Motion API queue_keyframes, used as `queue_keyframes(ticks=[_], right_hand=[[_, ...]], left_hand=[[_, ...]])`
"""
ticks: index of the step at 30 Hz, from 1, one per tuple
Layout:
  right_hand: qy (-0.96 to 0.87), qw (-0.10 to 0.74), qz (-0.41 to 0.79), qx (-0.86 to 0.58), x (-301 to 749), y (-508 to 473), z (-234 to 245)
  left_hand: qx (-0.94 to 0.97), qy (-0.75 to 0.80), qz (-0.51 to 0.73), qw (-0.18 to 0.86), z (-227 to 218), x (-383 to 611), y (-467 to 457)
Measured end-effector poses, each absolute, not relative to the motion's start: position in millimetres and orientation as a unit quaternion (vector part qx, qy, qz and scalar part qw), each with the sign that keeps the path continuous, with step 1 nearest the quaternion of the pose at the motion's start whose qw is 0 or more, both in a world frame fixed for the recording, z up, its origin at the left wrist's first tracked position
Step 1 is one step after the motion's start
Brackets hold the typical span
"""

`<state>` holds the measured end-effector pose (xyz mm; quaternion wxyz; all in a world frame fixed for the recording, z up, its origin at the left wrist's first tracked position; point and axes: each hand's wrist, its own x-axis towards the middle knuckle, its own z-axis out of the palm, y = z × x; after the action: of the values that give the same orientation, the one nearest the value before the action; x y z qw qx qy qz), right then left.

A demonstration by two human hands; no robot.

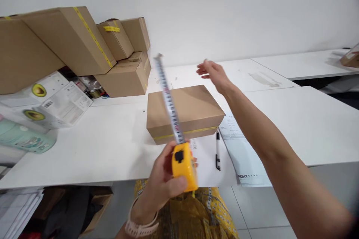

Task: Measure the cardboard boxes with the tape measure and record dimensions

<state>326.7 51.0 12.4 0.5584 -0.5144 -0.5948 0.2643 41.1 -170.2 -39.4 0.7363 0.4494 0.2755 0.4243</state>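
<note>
My left hand is wrapped round a yellow tape measure in front of the table's near edge. Its metal blade is drawn out and points up and away, passing in view over a closed cardboard box with a yellow strip along its near side. Past the box's right far corner, my right hand is raised with its fingers apart and nothing in them. A black and white pen lies on white paper in front of the box.
Several cardboard boxes are stacked at the left against the wall. Nearer are a white carton with avocado pictures and a mint green bottle. A pale blue printed sheet lies right of the pen, on the white table.
</note>
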Motion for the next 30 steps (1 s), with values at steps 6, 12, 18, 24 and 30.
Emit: queue_keyframes(ticks=[6,12,18,24,30], right_hand=[[-0.561,0.483,0.236,-0.629,359,-62,-22],[-0.646,0.411,0.219,-0.605,340,-95,-32],[-0.624,0.396,0.072,-0.669,340,-28,16],[-0.676,0.353,-0.079,-0.642,336,47,19],[-0.696,0.308,-0.083,-0.643,313,46,17]], left_hand=[[0.459,0.455,0.521,0.558,-82,-24,-161],[0.46,0.413,0.495,0.612,-77,-36,-118],[0.495,0.339,0.55,0.581,-16,-22,-68],[0.538,0.341,0.529,0.561,2,-10,-54],[0.508,0.307,0.458,0.662,-32,20,-125]])
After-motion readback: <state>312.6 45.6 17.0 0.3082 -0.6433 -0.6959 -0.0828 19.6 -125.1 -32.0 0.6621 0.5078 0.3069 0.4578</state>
